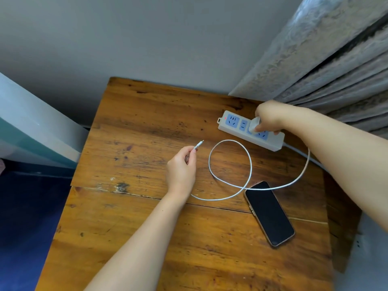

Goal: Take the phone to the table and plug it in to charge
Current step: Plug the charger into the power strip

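A black phone (269,213) lies screen up on the wooden table (130,217), at the right. A white charging cable (231,164) loops across the table and over the phone's top end. My left hand (182,167) pinches the cable just behind its free connector (199,144), which points up and to the right. My right hand (268,118) grips a white charger plug (253,124) that sits on the white power strip (249,130) with blue sockets. A small red light glows at the strip's left end.
A grey patterned curtain (327,59) hangs at the back right, close to the power strip. A grey wall stands behind the table. A pale blue piece of furniture (31,127) stands to the left, above a dark blue floor.
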Demonstrator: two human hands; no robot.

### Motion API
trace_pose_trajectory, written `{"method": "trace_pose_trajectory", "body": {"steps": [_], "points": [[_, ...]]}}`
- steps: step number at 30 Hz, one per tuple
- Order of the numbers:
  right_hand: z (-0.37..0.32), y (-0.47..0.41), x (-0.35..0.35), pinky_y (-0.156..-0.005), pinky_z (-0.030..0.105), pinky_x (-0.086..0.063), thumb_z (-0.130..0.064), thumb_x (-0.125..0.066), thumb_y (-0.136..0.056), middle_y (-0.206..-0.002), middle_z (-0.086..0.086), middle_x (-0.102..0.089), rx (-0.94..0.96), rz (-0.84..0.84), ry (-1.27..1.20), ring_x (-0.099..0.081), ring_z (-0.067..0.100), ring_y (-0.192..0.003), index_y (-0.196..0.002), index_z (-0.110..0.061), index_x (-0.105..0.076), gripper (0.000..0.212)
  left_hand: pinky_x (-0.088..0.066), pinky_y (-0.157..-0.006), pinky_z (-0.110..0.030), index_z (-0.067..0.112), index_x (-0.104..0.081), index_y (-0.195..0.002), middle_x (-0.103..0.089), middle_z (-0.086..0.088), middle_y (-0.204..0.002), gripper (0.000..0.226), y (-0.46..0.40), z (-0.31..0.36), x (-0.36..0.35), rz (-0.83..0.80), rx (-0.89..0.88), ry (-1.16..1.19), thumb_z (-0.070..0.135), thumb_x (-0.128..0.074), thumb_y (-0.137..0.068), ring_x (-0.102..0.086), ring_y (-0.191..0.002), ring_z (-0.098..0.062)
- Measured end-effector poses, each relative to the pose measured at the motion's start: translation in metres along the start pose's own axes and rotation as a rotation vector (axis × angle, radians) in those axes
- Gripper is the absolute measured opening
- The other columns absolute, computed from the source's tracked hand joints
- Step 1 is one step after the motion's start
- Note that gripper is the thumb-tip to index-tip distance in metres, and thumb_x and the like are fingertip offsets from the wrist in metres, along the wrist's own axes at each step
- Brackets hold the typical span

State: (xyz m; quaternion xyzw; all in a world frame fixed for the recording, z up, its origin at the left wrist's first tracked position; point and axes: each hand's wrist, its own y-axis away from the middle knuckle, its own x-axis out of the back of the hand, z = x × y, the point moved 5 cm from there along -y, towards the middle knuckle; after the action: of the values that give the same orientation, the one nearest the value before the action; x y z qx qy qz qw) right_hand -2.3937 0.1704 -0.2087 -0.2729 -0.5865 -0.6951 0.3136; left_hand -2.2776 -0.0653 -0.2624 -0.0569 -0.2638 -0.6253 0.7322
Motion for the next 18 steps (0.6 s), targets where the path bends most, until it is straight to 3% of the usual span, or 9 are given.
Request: {"method": "trace_pose_trajectory", "body": {"steps": [4, 7, 10, 14, 16, 18], "points": [[-0.021, 0.002, 0.003, -0.045, 0.026, -0.047, -0.019, -0.062, -0.087, -0.066, 0.007, -0.052, 0.040, -0.017, 0.141, -0.059, 0.018, -0.054, -0.101, 0.000, -0.057, 0.024, -0.043, -0.059, -0.025, 0.021, -0.067, -0.103, -0.065, 0.005, -0.078, 0.021, 0.005, 0.004, -0.003, -0.008, 0.002, -0.004, 0.026, -0.049, -0.094, -0.058, -0.072, -0.014], [-0.027, 0.004, 0.003, -0.049, 0.026, -0.048, -0.017, -0.061, -0.088, -0.066, 0.006, -0.051, 0.055, -0.024, 0.196, -0.057, 0.018, -0.057, -0.104, 0.000, -0.058, 0.023, -0.042, -0.057, -0.027, 0.021, -0.067, -0.098, -0.062, 0.006, -0.072, 0.020, 0.007, 0.007, -0.003, -0.012, 0.009, -0.004, 0.027, -0.049, -0.094, -0.055, -0.067, -0.015], [-0.031, 0.005, 0.001, -0.060, 0.028, -0.050, -0.014, -0.060, -0.089, -0.074, 0.006, -0.052, 0.057, -0.020, 0.243, -0.057, 0.020, -0.070, -0.111, -0.001, -0.057, 0.026, -0.046, -0.059, -0.031, 0.021, -0.067, -0.096, -0.061, 0.009, -0.069, 0.019, 0.008, 0.013, -0.002, -0.023, -0.002, 0.031, 0.026, -0.048, -0.095, -0.056, -0.065, -0.013], [-0.029, 0.010, 0.001, -0.073, 0.034, -0.051, -0.019, -0.057, -0.090, -0.093, 0.010, -0.057, 0.046, -0.010, 0.261, -0.058, 0.024, -0.084, -0.120, -0.005, -0.055, 0.033, -0.034, -0.047, -0.020, 0.025, -0.063, -0.090, -0.052, 0.011, -0.058, 0.019, 0.012, 0.024, 0.001, -0.052, -0.037, 0.093, 0.026, -0.044, -0.095, -0.044, -0.050, -0.004], [-0.029, 0.022, 0.005, -0.088, 0.044, -0.045, -0.026, -0.053, -0.091, -0.116, 0.015, -0.056, 0.043, 0.173, 0.261, -0.054, 0.031, -0.107, -0.127, -0.012, -0.051, 0.038, -0.029, -0.042, -0.013, 0.025, -0.060, -0.087, -0.046, 0.011, -0.055, 0.021, 0.017, 0.032, 0.004, -0.060, -0.062, 0.160, 0.023, -0.042, -0.096, -0.039, -0.044, -0.002], [-0.036, 0.048, 0.008, -0.099, 0.050, -0.035, -0.025, -0.050, -0.093, -0.128, 0.016, -0.053, 0.152, 0.499, 0.080, -0.044, 0.034, -0.121, -0.127, -0.013, -0.055, 0.036, -0.028, -0.042, -0.013, 0.026, -0.059, -0.083, -0.042, 0.011, -0.054, 0.023, 0.023, 0.038, 0.005, -0.064, -0.072, 0.230, 0.021, -0.041, -0.097, -0.037, -0.044, -0.002]]}}
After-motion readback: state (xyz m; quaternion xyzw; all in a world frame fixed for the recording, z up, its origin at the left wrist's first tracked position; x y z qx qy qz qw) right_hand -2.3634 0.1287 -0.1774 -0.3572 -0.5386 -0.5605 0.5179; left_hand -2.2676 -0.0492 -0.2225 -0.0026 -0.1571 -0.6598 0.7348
